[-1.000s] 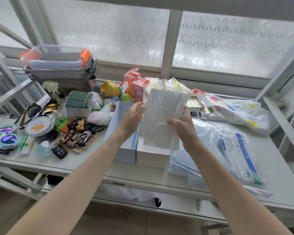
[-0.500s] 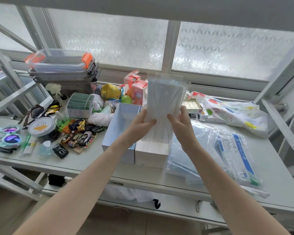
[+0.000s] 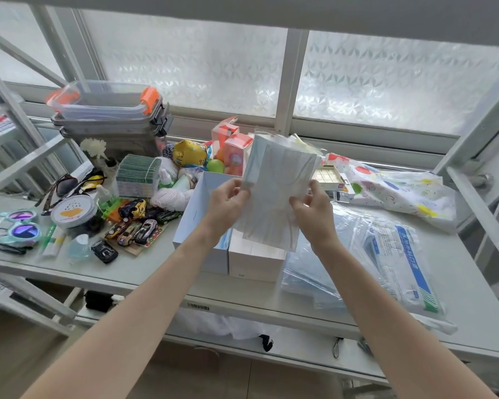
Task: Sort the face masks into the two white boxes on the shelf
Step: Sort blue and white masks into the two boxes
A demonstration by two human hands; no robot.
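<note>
I hold a clear packet of pale face masks (image 3: pixel 277 191) upright above two white boxes on the shelf. My left hand (image 3: pixel 228 203) pinches its left edge and my right hand (image 3: pixel 311 208) grips its right edge. The left white box (image 3: pixel 196 208) stands open, with blue masks showing at its near end. The packet hides most of the right white box (image 3: pixel 254 260). More bagged masks (image 3: pixel 357 254) lie in a pile to the right of the boxes.
Toy cars (image 3: pixel 136 228), sunglasses (image 3: pixel 20 228), a round tin (image 3: pixel 72 211) and stacked plastic containers (image 3: pixel 107 116) crowd the shelf's left. Orange cartons (image 3: pixel 231 145) stand behind the boxes. A patterned bag (image 3: pixel 392 185) lies at back right. Shelf posts (image 3: pixel 473 145) rise at both sides.
The packet has tilted slightly and sits a little lower over the right box. My fingers have shifted along its side edges.
</note>
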